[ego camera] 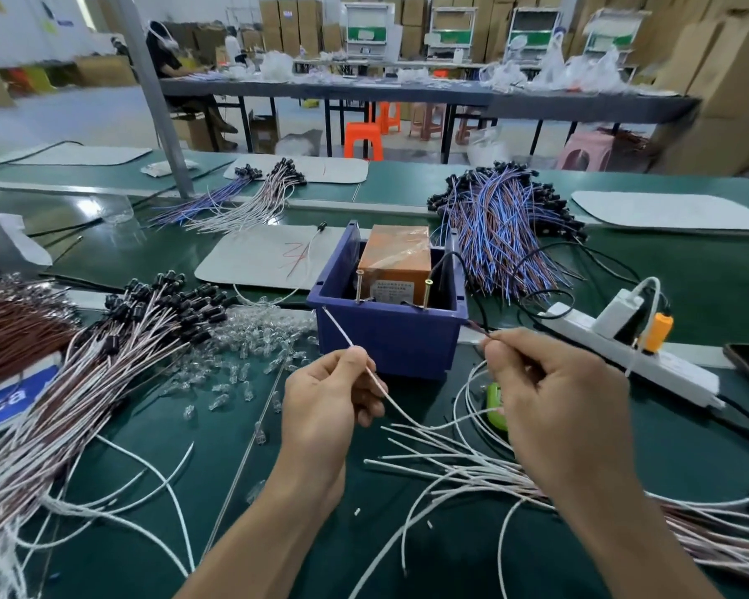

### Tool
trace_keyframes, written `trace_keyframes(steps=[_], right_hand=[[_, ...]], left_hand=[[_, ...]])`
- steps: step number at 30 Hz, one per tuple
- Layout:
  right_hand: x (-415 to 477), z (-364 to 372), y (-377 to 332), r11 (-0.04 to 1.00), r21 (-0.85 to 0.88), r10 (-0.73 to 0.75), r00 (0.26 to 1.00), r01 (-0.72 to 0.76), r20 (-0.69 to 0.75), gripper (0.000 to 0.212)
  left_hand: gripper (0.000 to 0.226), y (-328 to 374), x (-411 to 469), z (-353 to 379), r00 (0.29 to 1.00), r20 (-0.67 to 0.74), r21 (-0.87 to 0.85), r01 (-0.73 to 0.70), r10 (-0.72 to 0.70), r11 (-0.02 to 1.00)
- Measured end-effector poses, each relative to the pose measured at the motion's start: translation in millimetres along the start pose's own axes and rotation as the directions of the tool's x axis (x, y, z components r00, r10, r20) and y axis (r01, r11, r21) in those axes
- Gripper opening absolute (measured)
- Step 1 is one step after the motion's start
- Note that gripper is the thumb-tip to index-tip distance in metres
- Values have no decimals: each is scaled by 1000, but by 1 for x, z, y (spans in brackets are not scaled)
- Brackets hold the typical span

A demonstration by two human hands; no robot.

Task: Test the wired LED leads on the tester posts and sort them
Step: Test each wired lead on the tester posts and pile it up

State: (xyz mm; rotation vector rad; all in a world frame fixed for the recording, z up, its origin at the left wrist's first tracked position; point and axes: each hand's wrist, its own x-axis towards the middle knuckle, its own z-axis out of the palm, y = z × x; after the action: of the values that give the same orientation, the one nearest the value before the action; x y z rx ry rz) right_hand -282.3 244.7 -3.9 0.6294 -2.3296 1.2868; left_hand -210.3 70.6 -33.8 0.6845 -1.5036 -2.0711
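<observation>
The person's left hand [334,395] pinches a thin white wire lead [337,327] between thumb and forefinger; the lead's long axis runs on a slant, up and to the left, w/ its bare tip just beside the front-left corner of the blue plastic bin [390,339]; the right hand [550,391] pinches a short dark-red wire end [476,328], tip aimed at the bin's front-right corner. Inside the bin sits an orange taped tester box [396,257]; the left brass post [359,287] and right brass post [428,292] stand upright at the bin's front rim, ahead of both hands and between the 2 tips. Judged from this, each tip must go up and inward; the left hand has the shorter way to its post. Whether both ends belong to one LED cannot be told. Loose white leads [472,460] lie on the green surface [243,447] under the right wrist.
</observation>
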Motion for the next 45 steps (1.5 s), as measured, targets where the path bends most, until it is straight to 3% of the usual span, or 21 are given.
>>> trace_keyframes(steps=[4,10,17,45], right_hand=[[22,0,-12,994,-105,-8,999,12,41,23],[34,11,-17,987,-159,-12,998,21,61,7],[42,15,-15,970,-228,-61,992,86,111,13],[25,22,2,987,-157,40,995,-26,90,13]], left_hand=[[43,8,5,0,999,-16,105,-37,39,994],[44,11,7,6,998,-11,152,-54,56,987],[41,5,6,14,999,18,174,-45,43,984],[37,2,11,18,993,53,247,-118,108,962]])
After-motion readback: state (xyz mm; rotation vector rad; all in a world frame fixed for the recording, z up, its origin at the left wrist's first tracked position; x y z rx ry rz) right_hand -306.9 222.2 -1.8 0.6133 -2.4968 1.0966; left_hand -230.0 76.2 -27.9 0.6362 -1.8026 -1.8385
